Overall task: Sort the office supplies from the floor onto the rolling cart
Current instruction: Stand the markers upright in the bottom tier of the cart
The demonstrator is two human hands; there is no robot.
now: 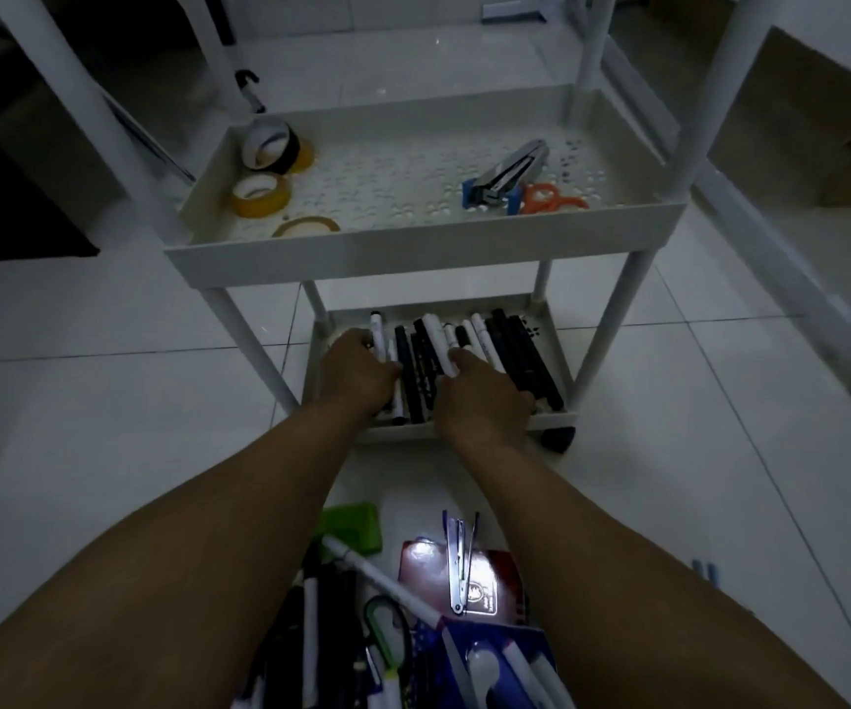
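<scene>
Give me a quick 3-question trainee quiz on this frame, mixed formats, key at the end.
1. True or false: the orange-handled scissors lie on the cart's bottom shelf.
2. Multiple choice: what fills the bottom shelf under both hands? A) tape rolls B) markers and pens C) notebooks
3. Short answer: which items sit at the left end of the middle shelf?

Key
1. False: they lie on the middle shelf, beside the stapler.
2. B: the left hand and right hand rest on the row of markers.
3. Tape rolls.
</scene>
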